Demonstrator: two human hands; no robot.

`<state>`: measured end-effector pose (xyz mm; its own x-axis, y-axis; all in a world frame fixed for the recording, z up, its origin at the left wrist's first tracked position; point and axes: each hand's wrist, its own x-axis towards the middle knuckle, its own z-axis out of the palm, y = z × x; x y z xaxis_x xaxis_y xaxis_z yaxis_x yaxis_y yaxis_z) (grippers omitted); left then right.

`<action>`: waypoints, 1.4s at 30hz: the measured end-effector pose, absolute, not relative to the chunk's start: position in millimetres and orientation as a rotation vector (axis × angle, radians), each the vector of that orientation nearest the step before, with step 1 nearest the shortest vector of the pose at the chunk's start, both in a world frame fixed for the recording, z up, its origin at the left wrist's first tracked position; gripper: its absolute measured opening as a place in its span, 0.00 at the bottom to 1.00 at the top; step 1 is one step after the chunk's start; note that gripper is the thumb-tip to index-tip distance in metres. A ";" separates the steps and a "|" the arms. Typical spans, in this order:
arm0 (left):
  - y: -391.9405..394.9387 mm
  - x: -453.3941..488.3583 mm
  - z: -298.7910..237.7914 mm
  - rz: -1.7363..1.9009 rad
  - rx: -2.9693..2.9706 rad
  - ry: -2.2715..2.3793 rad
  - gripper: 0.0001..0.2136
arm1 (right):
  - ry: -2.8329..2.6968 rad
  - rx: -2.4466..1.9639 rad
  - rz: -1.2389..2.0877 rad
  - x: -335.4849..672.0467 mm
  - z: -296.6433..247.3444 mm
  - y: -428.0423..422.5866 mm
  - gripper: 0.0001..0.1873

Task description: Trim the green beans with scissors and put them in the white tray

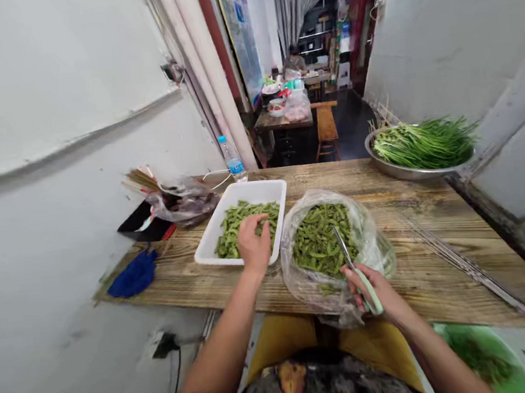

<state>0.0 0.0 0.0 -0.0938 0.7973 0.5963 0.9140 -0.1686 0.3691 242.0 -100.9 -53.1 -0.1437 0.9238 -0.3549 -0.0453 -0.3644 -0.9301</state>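
Note:
My left hand (255, 244) is over the near right part of a white plastic tray (206, 241) holding green soybean pods (229, 232). Its thumb and forefinger are apart, and no pod shows between them. In my right hand (376, 290) is a pair of scissors (370, 292) with pale green handles. Their metal blades point up and away, over more pods (319, 237) in a clear plastic bag (365, 221). The bag stands wide at the mouth, right of the tray, its near edge crumpled at the table's front.
A metal bowl of green stalks (430, 143) sits at the back right. Thin skewers (470, 269) lie on the wooden table (390, 212). Left are a water bottle (233, 160), a black container (143, 224) and a blue cloth (133, 273). A green basin (491, 353) stands below right.

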 end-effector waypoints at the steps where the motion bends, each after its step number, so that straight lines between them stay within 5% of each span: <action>1: -3.6 0.4 1.3 -1.047 -2.032 -1.882 0.13 | -1.055 -1.350 1.600 241.7 -51.8 -101.2 0.26; 8: -30.5 33.5 -29.4 -0.258 -2.870 -1.377 0.09 | -1.125 -1.307 1.581 236.7 -46.9 -101.6 0.24; 13: -31.8 46.4 -43.3 -0.138 -2.990 -1.378 0.09 | -1.241 -1.336 1.572 237.9 -54.7 -105.2 0.20; 22: -21.7 49.0 -20.9 -0.960 -3.212 -1.953 0.11 | -1.407 -1.436 1.461 233.4 -57.4 -107.6 0.22; 33: -20.9 52.2 -14.5 -1.165 -3.388 -2.108 0.12 | -1.267 -1.349 1.603 236.7 -50.5 -112.2 0.20; 42: -14.6 65.8 -21.3 -2.133 -2.754 -2.389 0.09 | -1.107 -1.374 1.539 235.9 -55.2 -108.1 0.25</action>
<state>65.8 -14.6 -21.3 0.1556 0.9877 -0.0156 0.0956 0.0006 0.9954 235.9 -108.1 -55.2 -0.1125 0.9423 -0.3152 -0.0007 -0.3173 -0.9483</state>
